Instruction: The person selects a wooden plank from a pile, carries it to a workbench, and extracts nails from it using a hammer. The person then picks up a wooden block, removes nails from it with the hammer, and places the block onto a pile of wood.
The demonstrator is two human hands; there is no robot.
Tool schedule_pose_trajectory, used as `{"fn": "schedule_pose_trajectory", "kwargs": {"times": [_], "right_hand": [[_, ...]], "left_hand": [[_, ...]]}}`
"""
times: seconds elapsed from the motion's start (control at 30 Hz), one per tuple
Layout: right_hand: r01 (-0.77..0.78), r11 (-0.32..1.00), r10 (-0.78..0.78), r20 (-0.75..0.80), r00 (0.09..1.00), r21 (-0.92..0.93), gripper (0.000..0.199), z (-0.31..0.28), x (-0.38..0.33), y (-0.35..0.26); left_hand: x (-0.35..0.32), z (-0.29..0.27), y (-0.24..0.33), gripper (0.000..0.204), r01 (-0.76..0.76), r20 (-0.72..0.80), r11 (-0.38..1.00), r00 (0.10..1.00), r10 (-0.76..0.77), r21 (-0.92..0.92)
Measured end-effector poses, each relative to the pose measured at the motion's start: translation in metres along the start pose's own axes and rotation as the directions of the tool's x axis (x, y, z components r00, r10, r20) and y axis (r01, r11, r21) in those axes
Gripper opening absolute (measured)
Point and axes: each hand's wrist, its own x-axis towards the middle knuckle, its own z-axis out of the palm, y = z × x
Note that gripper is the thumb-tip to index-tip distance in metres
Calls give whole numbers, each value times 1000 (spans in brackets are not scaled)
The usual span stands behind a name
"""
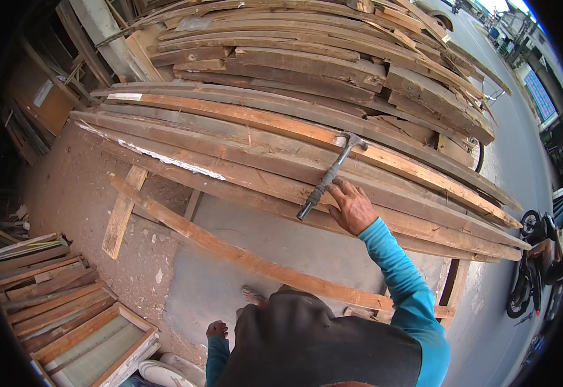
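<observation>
A claw hammer (330, 173) with a grey metal shaft and dark grip lies slanted on a stack of long weathered planks (242, 148). My right hand (352, 206), in a turquoise sleeve, rests flat on a plank with its fingers spread, right beside the hammer's grip and holding nothing. My left hand (217, 329) hangs low by my side with the fingers curled in; nothing shows in it. One long plank (230, 248) lies on the ground in front of my bare foot (253, 297).
More old boards are heaped high behind the stack (333, 58). A short board (121, 213) lies on the dirt at left. Wooden frames and planks (68, 309) are piled at lower left. A motorbike (539, 258) stands on the road at right.
</observation>
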Motion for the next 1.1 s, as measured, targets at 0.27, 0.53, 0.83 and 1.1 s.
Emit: {"fn": "schedule_pose_trajectory", "kwargs": {"times": [0.27,0.53,0.83,1.1], "right_hand": [[-40,942,33,27,999,332,45,45,-9,-140],[196,704,-376,124,918,682,90,119,-5,-406],[176,790,-579,619,531,587,103,199,-53,-669],[108,749,-647,686,333,654,101,241,-47,-811]], "left_hand": [[20,-74,-62,29,-374,155,788,926,343,489],[-23,-184,-160,31,48,-66,986,997,-38,161],[36,-353,-292,34,189,-277,940,923,-269,-284],[47,-429,-317,37,233,-372,875,837,-403,-424]]}}
